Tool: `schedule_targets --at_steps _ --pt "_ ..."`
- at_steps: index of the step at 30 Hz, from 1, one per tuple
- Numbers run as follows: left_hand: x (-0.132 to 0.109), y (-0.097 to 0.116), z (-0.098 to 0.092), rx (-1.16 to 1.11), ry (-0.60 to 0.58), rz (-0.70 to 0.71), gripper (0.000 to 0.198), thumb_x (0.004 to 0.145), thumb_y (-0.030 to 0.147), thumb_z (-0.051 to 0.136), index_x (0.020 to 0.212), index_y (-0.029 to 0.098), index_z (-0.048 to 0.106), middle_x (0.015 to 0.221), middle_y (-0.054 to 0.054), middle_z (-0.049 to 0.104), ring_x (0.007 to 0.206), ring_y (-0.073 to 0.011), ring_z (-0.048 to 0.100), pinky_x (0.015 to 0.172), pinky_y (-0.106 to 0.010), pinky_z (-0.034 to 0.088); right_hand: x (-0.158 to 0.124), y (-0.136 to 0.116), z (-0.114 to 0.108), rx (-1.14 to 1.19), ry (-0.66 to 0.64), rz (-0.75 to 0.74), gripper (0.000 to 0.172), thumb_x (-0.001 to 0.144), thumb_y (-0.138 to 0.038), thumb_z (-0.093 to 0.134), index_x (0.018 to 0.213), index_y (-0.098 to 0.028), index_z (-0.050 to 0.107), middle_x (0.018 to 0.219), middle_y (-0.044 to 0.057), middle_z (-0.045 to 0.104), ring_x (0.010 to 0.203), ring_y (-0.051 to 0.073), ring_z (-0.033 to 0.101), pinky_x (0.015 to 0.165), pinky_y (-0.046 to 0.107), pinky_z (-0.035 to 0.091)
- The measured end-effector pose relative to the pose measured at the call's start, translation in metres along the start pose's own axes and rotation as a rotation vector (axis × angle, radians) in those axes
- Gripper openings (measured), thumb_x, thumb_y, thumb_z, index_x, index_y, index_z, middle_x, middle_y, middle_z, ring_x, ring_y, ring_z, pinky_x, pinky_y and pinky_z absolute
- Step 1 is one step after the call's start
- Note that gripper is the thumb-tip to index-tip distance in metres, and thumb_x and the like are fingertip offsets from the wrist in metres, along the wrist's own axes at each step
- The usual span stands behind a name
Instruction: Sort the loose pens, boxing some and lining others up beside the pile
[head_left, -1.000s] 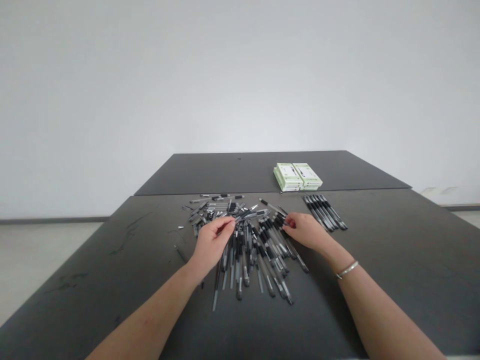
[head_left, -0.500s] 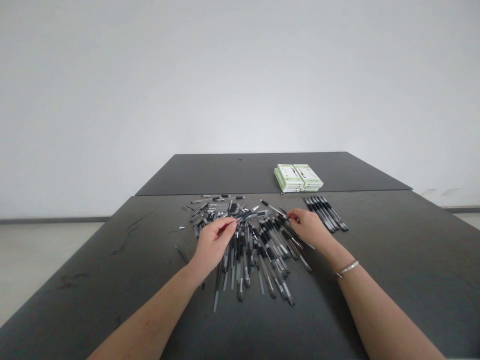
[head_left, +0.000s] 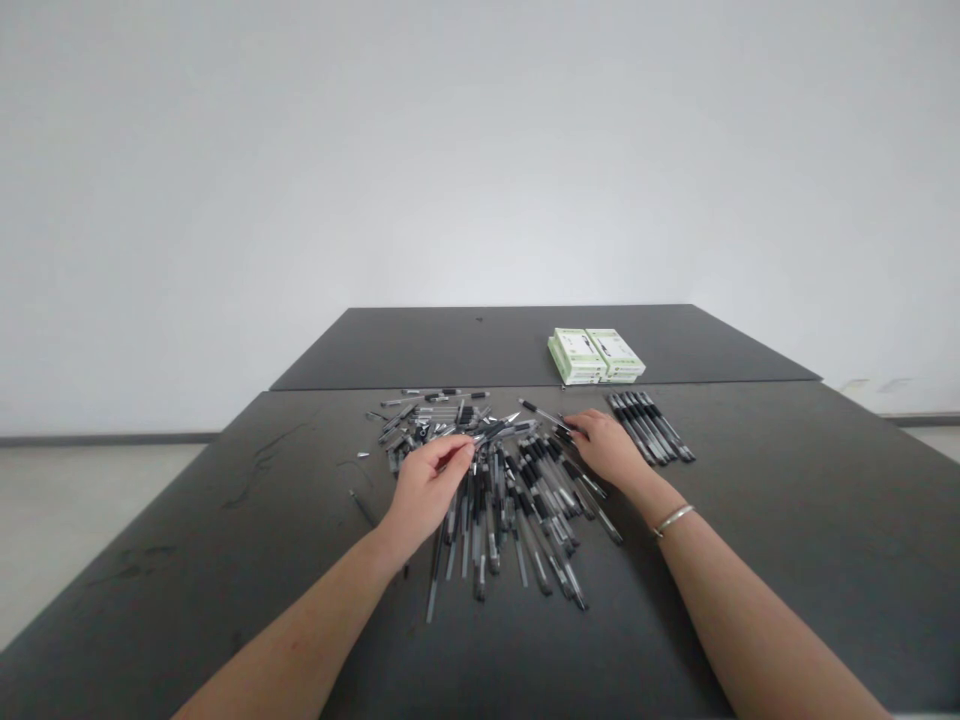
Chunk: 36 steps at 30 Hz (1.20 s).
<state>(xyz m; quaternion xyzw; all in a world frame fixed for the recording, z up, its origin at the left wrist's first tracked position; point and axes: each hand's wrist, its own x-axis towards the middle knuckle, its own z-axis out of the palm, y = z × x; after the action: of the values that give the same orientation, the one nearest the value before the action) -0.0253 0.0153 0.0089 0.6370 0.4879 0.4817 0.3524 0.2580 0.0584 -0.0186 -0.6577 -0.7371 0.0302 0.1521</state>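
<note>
A loose heap of black and grey pens (head_left: 517,490) lies spread across the dark table (head_left: 787,500) in front of me. My left hand (head_left: 424,490) rests on the heap's left side, thumb and fingers pinched around one thin pen part near its top. My right hand (head_left: 604,445) lies on the heap's far right edge, fingers curled down onto a pen there; what it grips is hidden. A silver bracelet (head_left: 671,519) circles my right wrist.
A neat row of finished black pens (head_left: 651,425) lies right of the heap. Two green and white boxes (head_left: 596,354) sit on the farther table. Small pen parts (head_left: 431,410) are scattered at the heap's far left. A white wall stands behind.
My right hand has slid forward and up along the heap's right side toward the far end. My left hand has stayed in place with its pinch.
</note>
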Motion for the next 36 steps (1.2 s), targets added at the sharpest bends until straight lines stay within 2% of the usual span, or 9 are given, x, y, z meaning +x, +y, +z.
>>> schedule_targets --at_steps 3,10,18,26,36 --pt "0.000 0.000 0.000 -0.005 -0.043 -0.017 0.026 0.084 0.034 0.059 0.096 0.016 0.075 0.055 0.000 0.064 0.057 -0.0157 0.062 0.052 -0.023 0.047 0.000 -0.002 -0.001 0.014 -0.012 0.013 0.026 0.090 -0.015 0.051 0.105 -0.015 0.072 0.108 0.009 0.070 0.102 0.019 0.062 0.095 0.026 0.042" --pt "-0.001 0.000 -0.001 0.008 -0.055 -0.008 0.027 0.084 0.034 0.059 0.097 0.015 0.075 0.059 -0.002 0.067 0.060 -0.0167 0.064 0.056 -0.024 0.049 0.001 -0.009 -0.005 -0.003 -0.032 0.048 0.021 0.090 -0.019 0.052 0.097 -0.016 0.072 0.102 0.009 0.069 0.095 0.018 0.063 0.088 0.025 0.042" --pt "0.000 0.000 -0.002 0.033 -0.037 0.069 0.025 0.084 0.034 0.058 0.090 0.015 0.075 0.085 -0.006 0.075 0.077 -0.0194 0.068 0.073 -0.029 0.053 0.010 -0.015 -0.007 -0.043 -0.069 0.083 0.017 0.085 -0.018 0.057 0.097 -0.011 0.067 0.097 0.013 0.071 0.090 0.021 0.065 0.078 0.026 0.043" --pt "0.000 0.000 -0.001 0.025 -0.037 0.018 0.024 0.084 0.032 0.059 0.093 0.016 0.075 0.062 -0.002 0.069 0.065 -0.0180 0.066 0.059 -0.025 0.051 0.017 -0.012 -0.015 -0.046 -0.125 0.029 0.022 0.086 -0.020 0.053 0.089 -0.014 0.074 0.091 0.012 0.075 0.086 0.022 0.068 0.076 0.026 0.044" --pt "0.002 -0.004 0.000 0.017 -0.045 -0.009 0.026 0.084 0.033 0.059 0.095 0.015 0.074 0.062 -0.002 0.068 0.065 -0.0178 0.065 0.057 -0.025 0.049 0.017 0.005 -0.021 0.055 -0.166 0.026 0.033 0.088 -0.013 0.045 0.102 -0.018 0.074 0.098 0.005 0.076 0.094 0.019 0.068 0.083 0.024 0.047"
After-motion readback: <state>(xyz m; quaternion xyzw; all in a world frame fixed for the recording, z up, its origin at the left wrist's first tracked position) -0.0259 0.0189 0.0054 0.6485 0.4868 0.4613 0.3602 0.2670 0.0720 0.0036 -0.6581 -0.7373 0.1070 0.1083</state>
